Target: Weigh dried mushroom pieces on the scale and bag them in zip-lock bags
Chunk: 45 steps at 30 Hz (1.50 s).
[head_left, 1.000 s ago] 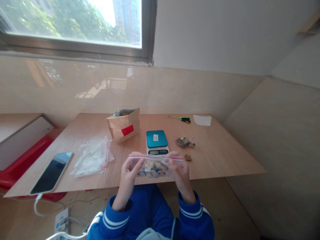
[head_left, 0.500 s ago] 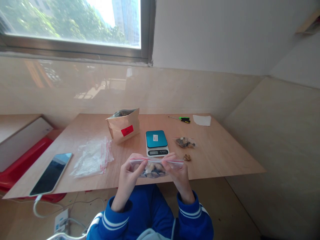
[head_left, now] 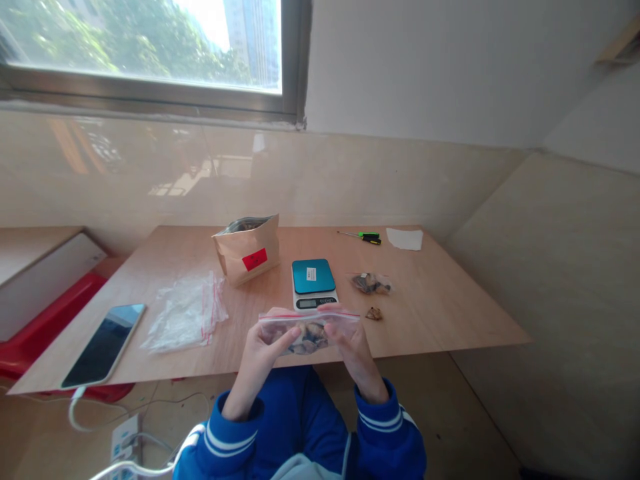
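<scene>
Between my two hands, over the table's front edge, is a clear zip bag (head_left: 309, 337) with a red-lined seal. Brown and dark dried pieces, perhaps mushrooms, lie inside it. My left hand (head_left: 263, 345) grips the bag's left side, thumb in front. On the right side my right hand (head_left: 350, 341) pinches it the same way. Just beyond the bag sits a kitchen scale (head_left: 314, 277) with a teal plate and nothing on it. A second filled zip bag (head_left: 371, 284) lies right of the scale, and a loose dried piece (head_left: 374, 313) is nearer me.
An open kraft pouch (head_left: 247, 252) with a red label stands left of the scale. Flat clear zip bags (head_left: 185, 313) and a phone (head_left: 104, 345) on a cable lie further left. Screwdrivers (head_left: 367, 237) and white paper (head_left: 405, 239) are at the back right.
Both thumbs have moved down from the seal onto the bag's front. The bag's right end has shifted slightly left, and more of its contents faces me.
</scene>
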Tool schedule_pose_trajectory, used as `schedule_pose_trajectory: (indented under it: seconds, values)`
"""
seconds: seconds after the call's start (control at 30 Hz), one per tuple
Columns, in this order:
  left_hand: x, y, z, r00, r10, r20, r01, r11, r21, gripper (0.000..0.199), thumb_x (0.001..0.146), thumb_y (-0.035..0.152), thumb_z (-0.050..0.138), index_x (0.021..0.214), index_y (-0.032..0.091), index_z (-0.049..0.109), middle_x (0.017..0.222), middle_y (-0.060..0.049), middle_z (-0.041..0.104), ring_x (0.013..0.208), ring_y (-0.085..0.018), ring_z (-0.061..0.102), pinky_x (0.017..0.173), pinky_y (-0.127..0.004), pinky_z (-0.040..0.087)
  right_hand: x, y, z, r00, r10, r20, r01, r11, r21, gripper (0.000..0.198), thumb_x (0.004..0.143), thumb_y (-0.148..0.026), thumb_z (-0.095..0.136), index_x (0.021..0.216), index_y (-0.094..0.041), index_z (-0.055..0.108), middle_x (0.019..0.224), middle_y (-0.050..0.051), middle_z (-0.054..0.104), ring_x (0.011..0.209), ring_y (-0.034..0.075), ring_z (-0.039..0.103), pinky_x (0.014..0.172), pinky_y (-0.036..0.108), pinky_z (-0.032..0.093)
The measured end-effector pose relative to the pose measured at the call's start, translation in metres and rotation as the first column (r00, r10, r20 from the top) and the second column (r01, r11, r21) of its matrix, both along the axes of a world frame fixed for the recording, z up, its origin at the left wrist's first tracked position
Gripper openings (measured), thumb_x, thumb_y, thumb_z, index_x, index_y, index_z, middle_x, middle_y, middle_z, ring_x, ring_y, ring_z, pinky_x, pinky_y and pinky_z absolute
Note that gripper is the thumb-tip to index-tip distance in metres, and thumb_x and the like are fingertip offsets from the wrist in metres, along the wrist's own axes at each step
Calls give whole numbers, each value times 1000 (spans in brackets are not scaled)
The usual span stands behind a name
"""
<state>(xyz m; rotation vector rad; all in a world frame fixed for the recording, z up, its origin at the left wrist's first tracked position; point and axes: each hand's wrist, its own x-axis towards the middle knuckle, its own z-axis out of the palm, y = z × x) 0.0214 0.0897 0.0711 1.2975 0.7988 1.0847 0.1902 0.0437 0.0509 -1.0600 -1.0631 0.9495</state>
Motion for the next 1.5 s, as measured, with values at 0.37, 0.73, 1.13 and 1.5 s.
schedule_pose_trajectory:
  seconds: [0.37, 0.73, 1.13, 1.5]
  values:
    - [9, -9, -4, 993, 118, 30, -116, 992, -39, 20, 75, 35, 73, 72, 15, 73, 77, -4, 68, 69, -16, 65, 59, -23, 53, -17, 6, -1, 994, -112, 10, 112, 992, -50, 21, 78, -39, 71, 80, -18, 70, 76, 3, 71, 73, 18, 68, 72, 32, 57]
    - [20, -12, -14, 968, 250, 18, -248, 964, -92, 27, 76, 40, 71, 81, 14, 69, 69, -2, 71, 63, -18, 69, 58, -27, 56, -35, 11, 1, 955, -290, 59, 287, 956, 61, 14, 80, -30, 67, 74, -18, 66, 71, 2, 66, 69, 15, 64, 65, 26, 54]
    - [21, -14, -16, 975, 223, 16, -219, 965, -144, 24, 72, 38, 75, 74, 15, 69, 67, -1, 68, 56, -16, 64, 50, -24, 52, -36, 6, -8, 969, -245, 15, 246, 968, -56, 23, 79, -40, 71, 74, -17, 70, 74, 4, 72, 73, 19, 67, 70, 30, 56]
    - [7, 8, -26, 992, -117, -50, 100, 959, -265, 59, 78, 67, 55, 89, 13, 77, 84, -12, 76, 75, -25, 70, 71, -35, 55, 44, 18, -12, 934, -201, 296, 230, 971, -63, 45, 92, -53, 47, 98, -15, 70, 66, 4, 71, 49, 13, 53, 50, 24, 42]
